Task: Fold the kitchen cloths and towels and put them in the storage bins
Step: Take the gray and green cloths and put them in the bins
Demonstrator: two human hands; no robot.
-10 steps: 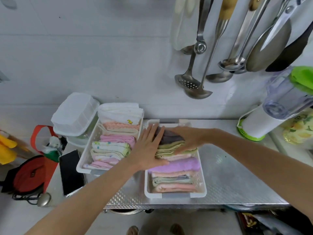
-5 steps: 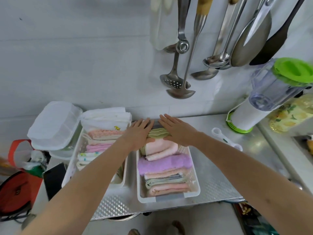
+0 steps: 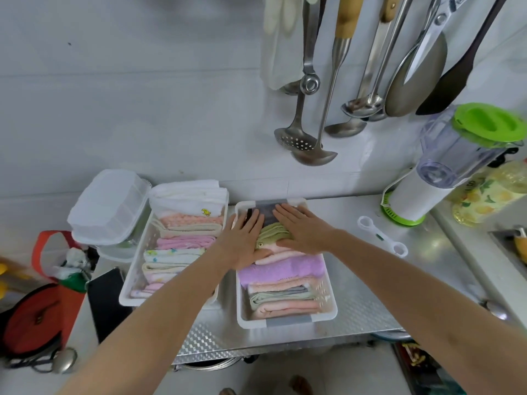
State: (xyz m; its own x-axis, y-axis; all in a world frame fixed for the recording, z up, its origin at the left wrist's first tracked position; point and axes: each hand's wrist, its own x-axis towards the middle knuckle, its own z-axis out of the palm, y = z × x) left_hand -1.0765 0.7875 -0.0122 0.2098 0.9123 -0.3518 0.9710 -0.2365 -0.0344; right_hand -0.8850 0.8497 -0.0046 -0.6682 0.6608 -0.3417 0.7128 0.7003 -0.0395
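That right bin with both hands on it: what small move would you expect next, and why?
Probably a gentle push toward the wall, then lifting off. Both hands, left and right, lie flat with straight fingers on the grey and green cloths at the far end of the right bin, which looks full of folded cloths. No loose cloth shows on the counter.

Bright, even, soft daylight-like light; shadows faint, only thin ones under the hanging ladles (image 3: pixel 310 155) on the white wall (image 3: pixel 128 95). Glare patches on the metal counter (image 3: pixel 436 243) at right. Strong wide-angle bowing at edges; the blender lid (image 3: pixel 489 124) and frame corners are smeared, centre reasonably sharp.
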